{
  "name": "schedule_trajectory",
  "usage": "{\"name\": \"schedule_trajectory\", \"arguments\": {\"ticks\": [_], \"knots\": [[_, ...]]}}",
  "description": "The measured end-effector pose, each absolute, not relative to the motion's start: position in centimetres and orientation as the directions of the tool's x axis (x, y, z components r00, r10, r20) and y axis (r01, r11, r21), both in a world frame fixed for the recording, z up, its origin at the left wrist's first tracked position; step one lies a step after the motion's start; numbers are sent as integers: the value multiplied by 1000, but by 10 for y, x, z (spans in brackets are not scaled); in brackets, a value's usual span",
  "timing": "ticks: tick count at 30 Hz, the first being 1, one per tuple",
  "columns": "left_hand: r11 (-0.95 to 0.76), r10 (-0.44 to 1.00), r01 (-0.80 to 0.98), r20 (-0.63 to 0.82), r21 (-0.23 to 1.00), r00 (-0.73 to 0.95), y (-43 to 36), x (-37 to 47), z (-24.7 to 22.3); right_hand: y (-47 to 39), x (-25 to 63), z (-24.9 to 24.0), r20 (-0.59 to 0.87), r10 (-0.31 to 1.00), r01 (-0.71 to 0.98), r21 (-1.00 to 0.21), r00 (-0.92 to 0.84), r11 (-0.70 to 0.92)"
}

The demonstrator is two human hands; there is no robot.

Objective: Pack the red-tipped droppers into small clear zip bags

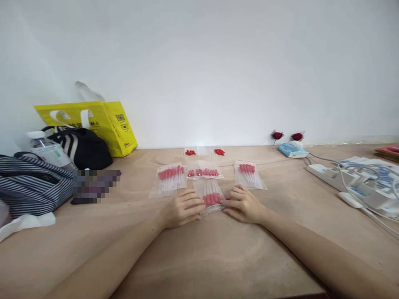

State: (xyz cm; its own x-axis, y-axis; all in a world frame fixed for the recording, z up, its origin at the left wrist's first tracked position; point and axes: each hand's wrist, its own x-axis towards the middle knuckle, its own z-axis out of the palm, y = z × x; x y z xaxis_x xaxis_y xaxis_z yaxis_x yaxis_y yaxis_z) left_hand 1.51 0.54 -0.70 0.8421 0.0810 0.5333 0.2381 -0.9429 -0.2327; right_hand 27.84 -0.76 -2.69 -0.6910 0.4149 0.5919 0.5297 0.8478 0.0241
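Note:
Both my hands rest on the tan table (218, 257), one on each side of a clear plastic bag of red-tipped droppers (212, 196). My left hand (182, 207) touches the bag's left edge, fingers pointing right. From the other side my right hand (243, 204) presses its right edge. Three more such bags lie just beyond: one on the left (168, 178), one in the middle (204, 171), one on the right (248, 174). Small packets with loose red caps (204, 152) lie near the wall.
On the left stand a yellow bag (102, 122), a black striped bag (81, 145), a water bottle (46, 149) and a striped pouch (31, 187). On the right lie a power strip with cables (352, 182), a blue tissue pack (292, 150) and two red roses (286, 136).

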Motion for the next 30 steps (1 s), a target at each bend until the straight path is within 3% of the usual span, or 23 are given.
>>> {"name": "schedule_trajectory", "arguments": {"ticks": [4, 8, 18, 26, 30], "knots": [[-884, -103, 165, 527, -437, 843, 2, 23, -2, -5, 272, -28, 647, 258, 518, 249, -718, 818], [-883, -95, 214, 607, -417, 789, 5, 28, -4, -5, 270, -27, 655, 214, 522, 318, -724, 792], [-890, -64, 235, 617, -391, 784, 10, 23, -9, -2, 261, -28, 662, 213, 546, 348, -719, 762], [-890, 15, 300, 634, -345, 773, 13, 23, -17, -2, 255, -27, 697, 228, 558, 291, -680, 778], [-882, 40, 340, 667, -325, 744, 15, 23, -19, -2, 247, -28, 701, 220, 588, 338, -679, 735]]}}
